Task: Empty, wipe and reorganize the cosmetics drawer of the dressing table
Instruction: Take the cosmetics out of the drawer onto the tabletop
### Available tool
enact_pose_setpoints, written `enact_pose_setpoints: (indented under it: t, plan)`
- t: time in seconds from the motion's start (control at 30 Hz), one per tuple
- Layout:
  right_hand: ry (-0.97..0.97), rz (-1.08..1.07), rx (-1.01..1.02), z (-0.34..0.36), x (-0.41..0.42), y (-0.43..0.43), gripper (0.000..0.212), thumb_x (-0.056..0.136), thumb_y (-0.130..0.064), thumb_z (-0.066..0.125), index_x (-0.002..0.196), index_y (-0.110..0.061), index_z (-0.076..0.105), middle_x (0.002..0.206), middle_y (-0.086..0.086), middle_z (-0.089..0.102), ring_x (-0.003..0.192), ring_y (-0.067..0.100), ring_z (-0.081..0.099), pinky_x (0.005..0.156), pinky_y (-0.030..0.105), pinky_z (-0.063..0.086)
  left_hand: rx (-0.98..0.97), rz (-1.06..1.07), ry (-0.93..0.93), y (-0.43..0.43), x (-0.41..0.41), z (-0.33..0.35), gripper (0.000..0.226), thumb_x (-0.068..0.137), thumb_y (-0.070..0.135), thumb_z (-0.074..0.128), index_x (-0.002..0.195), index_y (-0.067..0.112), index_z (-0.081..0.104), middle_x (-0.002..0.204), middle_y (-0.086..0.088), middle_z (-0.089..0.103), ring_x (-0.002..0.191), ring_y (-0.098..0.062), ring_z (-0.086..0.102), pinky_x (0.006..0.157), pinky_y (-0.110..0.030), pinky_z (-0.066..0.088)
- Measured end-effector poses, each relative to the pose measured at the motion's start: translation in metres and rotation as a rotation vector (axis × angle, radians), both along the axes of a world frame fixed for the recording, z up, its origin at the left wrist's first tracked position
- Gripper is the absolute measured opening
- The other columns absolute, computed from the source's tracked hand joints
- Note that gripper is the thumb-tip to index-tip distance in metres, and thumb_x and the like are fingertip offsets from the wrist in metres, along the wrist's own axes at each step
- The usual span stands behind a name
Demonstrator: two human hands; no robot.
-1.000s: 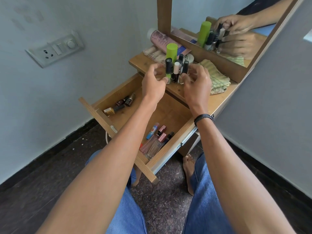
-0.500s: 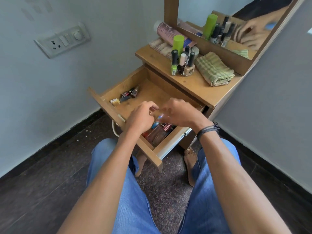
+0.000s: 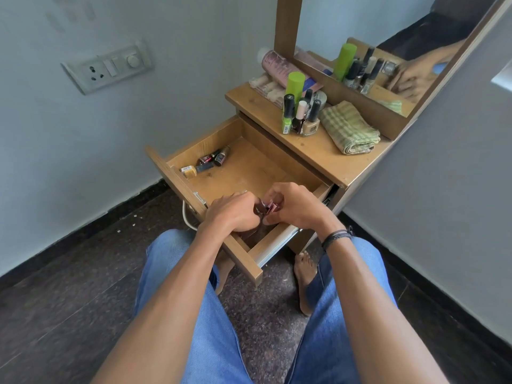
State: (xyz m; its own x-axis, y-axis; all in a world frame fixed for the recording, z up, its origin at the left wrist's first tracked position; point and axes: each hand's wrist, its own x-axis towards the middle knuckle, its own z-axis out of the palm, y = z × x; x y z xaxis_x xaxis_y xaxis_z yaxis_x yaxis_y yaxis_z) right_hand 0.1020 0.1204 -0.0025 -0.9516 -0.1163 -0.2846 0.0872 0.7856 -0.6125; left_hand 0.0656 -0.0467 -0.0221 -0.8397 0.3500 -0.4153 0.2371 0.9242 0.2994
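In the open wooden drawer (image 3: pixel 249 170), bare board beyond, our left hand (image 3: pixel 232 213) and right hand (image 3: pixel 297 207) grip rose-capped bottles (image 3: pixel 267 209) at its front corner.

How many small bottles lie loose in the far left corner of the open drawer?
3: a gold bottle nearest the drawer front, a dark red bottle behind it, a dark-labelled bottle farthest back. Left hand and right hand grip rose-capped bottles nearer; more may hide beneath.

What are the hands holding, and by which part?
The left hand and right hand together grip rose-capped bottles near their caps; the rest is hidden.
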Motion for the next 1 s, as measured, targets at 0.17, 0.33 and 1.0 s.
enact_pose_setpoints:
  t: [0.17, 0.33, 1.0]
  plan:
    - [0.113, -0.148, -0.229, 0.009, 0.001, 0.016, 0.028, 0.074, -0.019, 0.087, 0.093, -0.029, 0.068, 0.083, -0.004, 0.072, 0.069, 0.011, 0.066, 0.066, 0.030, 0.055, -0.031, -0.034, -0.076, 0.004, -0.002, -0.002, 0.049, 0.080, 0.037, 0.066, 0.129, 0.035, 0.057, 0.118, 0.002, 0.060, 0.098, -0.028, 0.060, 0.078, -0.041, 0.047]
    - [0.123, -0.113, 0.036, 0.005, -0.001, 0.008, 0.023, 0.077, -0.026, 0.086, 0.091, -0.030, 0.069, 0.091, -0.011, 0.067, 0.081, 0.011, 0.063, 0.071, 0.032, 0.051, -0.084, -0.046, -0.045, 0.006, 0.007, 0.000, 0.047, 0.083, 0.015, 0.062, 0.128, 0.026, 0.057, 0.109, -0.004, 0.056, 0.094, -0.030, 0.056, 0.078, -0.042, 0.046]
    - [-0.048, 0.025, 0.397, -0.005, -0.013, 0.011, 0.020, 0.101, -0.043, 0.059, 0.099, -0.033, 0.076, 0.091, -0.007, 0.073, 0.089, 0.016, 0.062, 0.119, 0.050, 0.019, -0.079, -0.043, -0.061, 0.007, 0.011, 0.004, 0.066, 0.084, 0.007, 0.055, 0.144, 0.035, 0.046, 0.144, -0.008, 0.047, 0.121, -0.039, 0.052, 0.080, -0.048, 0.040]
